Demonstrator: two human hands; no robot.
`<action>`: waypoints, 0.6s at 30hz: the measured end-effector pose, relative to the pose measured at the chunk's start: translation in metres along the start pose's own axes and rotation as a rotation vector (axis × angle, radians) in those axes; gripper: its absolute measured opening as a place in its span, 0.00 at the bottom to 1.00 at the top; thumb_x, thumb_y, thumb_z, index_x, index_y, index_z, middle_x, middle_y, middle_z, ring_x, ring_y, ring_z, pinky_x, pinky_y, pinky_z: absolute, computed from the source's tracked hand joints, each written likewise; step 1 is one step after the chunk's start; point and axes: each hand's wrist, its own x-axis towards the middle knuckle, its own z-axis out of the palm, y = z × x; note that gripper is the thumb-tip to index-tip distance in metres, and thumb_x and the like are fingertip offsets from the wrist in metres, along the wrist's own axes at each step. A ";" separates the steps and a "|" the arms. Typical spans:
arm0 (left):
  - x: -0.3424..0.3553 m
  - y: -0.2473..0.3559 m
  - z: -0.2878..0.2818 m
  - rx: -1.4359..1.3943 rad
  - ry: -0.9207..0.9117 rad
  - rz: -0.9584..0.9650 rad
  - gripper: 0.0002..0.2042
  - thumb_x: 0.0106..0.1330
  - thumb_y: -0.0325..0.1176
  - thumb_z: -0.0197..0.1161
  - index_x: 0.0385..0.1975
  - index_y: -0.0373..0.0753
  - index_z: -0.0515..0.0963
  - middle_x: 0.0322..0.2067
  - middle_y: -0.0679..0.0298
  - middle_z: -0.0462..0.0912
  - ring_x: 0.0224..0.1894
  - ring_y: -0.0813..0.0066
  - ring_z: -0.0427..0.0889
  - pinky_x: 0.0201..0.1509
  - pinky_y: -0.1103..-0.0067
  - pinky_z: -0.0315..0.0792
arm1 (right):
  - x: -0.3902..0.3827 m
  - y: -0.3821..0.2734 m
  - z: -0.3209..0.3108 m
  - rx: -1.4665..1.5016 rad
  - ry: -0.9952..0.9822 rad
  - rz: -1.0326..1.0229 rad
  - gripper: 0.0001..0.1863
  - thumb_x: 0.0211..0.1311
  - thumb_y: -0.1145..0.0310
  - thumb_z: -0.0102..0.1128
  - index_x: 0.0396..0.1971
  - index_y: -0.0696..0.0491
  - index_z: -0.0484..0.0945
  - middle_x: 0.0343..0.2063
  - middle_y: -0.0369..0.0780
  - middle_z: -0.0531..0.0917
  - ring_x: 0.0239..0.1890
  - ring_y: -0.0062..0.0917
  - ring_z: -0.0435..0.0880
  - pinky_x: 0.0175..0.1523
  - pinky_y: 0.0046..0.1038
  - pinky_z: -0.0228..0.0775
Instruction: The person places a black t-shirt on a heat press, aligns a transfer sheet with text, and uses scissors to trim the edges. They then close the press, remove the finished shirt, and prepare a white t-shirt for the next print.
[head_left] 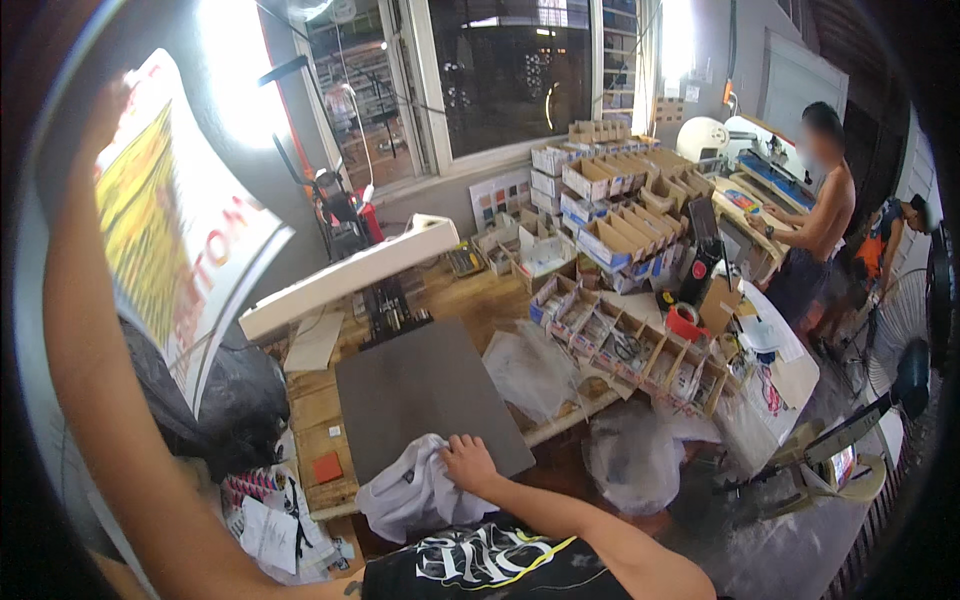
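My left hand (pixel 110 105) is raised at the upper left, closed on the edge of a large white sheet (pixel 240 245) with a blurred yellow and red print, curling downward. My right hand (pixel 465 460) lies with fingers apart at the top of a crumpled white cloth (pixel 400 490), touching it. The cloth rests over the front left of a dark grey flat platen (pixel 420 380) on the wooden table (pixel 520 290). Above the platen, a heat press's long pale upper plate (pixel 350 265) is swung up at a slant.
Stacked divided cardboard boxes (pixel 620 240) fill the right of the table, beside clear plastic bags (pixel 640 460). A dark bagged pile (pixel 230 400) is at the left. At the right, a shirtless person (pixel 820 210) works at another bench, another (pixel 885 250) bends behind, near a fan (pixel 895 330).
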 end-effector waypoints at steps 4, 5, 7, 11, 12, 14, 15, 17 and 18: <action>-0.078 -0.065 -0.017 -0.073 -0.725 -0.181 0.30 0.71 0.55 0.55 0.62 0.36 0.73 0.52 0.54 0.82 0.51 0.59 0.82 0.59 0.66 0.73 | -0.003 0.001 0.002 0.014 0.082 -0.004 0.18 0.51 0.60 0.63 0.43 0.48 0.80 0.43 0.43 0.76 0.48 0.38 0.76 0.50 0.41 0.67; -0.113 -0.079 -0.029 -0.058 -0.799 -0.195 0.28 0.71 0.54 0.56 0.60 0.37 0.74 0.50 0.55 0.83 0.50 0.59 0.83 0.57 0.65 0.73 | -0.005 0.000 0.004 0.036 0.017 0.019 0.17 0.53 0.60 0.62 0.43 0.47 0.80 0.43 0.43 0.76 0.49 0.37 0.76 0.50 0.41 0.67; -0.183 -0.108 -0.082 0.002 -0.861 -0.263 0.26 0.72 0.53 0.56 0.58 0.38 0.76 0.47 0.57 0.84 0.47 0.60 0.83 0.54 0.65 0.75 | -0.002 0.002 0.009 0.039 0.086 -0.014 0.15 0.57 0.60 0.60 0.43 0.47 0.81 0.44 0.42 0.76 0.50 0.37 0.75 0.50 0.42 0.67; -0.341 -0.133 -0.169 0.228 -1.178 -0.602 0.18 0.64 0.34 0.63 0.53 0.35 0.77 0.45 0.56 0.84 0.45 0.63 0.82 0.52 0.66 0.77 | 0.007 0.005 0.017 -0.130 -0.309 0.027 0.17 0.56 0.68 0.59 0.48 0.48 0.81 0.47 0.46 0.79 0.52 0.41 0.75 0.54 0.48 0.66; -0.386 -0.131 -0.190 0.264 -1.277 -0.786 0.17 0.61 0.28 0.65 0.51 0.34 0.77 0.45 0.56 0.84 0.45 0.64 0.81 0.52 0.67 0.77 | 0.006 0.007 0.015 -0.049 -0.177 -0.087 0.17 0.56 0.70 0.58 0.47 0.48 0.81 0.47 0.46 0.79 0.51 0.42 0.76 0.53 0.48 0.67; -0.481 -0.119 -0.203 0.422 -1.165 -0.801 0.22 0.58 0.30 0.68 0.54 0.40 0.78 0.49 0.53 0.83 0.50 0.62 0.82 0.54 0.64 0.77 | 0.009 0.010 0.013 0.061 -0.077 -0.084 0.17 0.54 0.73 0.57 0.46 0.49 0.78 0.43 0.45 0.77 0.49 0.44 0.75 0.52 0.46 0.66; -0.525 -0.113 -0.207 0.481 -1.186 -0.851 0.27 0.57 0.36 0.72 0.60 0.44 0.78 0.54 0.48 0.82 0.56 0.62 0.82 0.60 0.63 0.75 | 0.012 0.009 0.013 0.026 -0.112 -0.087 0.15 0.54 0.73 0.57 0.44 0.50 0.78 0.43 0.45 0.76 0.49 0.44 0.75 0.52 0.46 0.66; -0.608 -0.101 -0.220 0.505 -1.072 -0.903 0.21 0.59 0.30 0.66 0.55 0.40 0.79 0.48 0.48 0.84 0.50 0.57 0.84 0.54 0.63 0.76 | 0.017 0.008 0.014 -0.045 -0.133 -0.082 0.14 0.53 0.73 0.57 0.42 0.51 0.78 0.44 0.46 0.76 0.49 0.44 0.75 0.52 0.46 0.65; -0.634 -0.089 -0.234 0.519 -0.990 -0.912 0.19 0.59 0.28 0.63 0.52 0.38 0.79 0.45 0.48 0.85 0.47 0.55 0.85 0.51 0.64 0.77 | 0.016 0.009 0.012 -0.062 -0.141 -0.084 0.14 0.53 0.73 0.57 0.42 0.52 0.77 0.44 0.46 0.76 0.50 0.45 0.75 0.53 0.46 0.65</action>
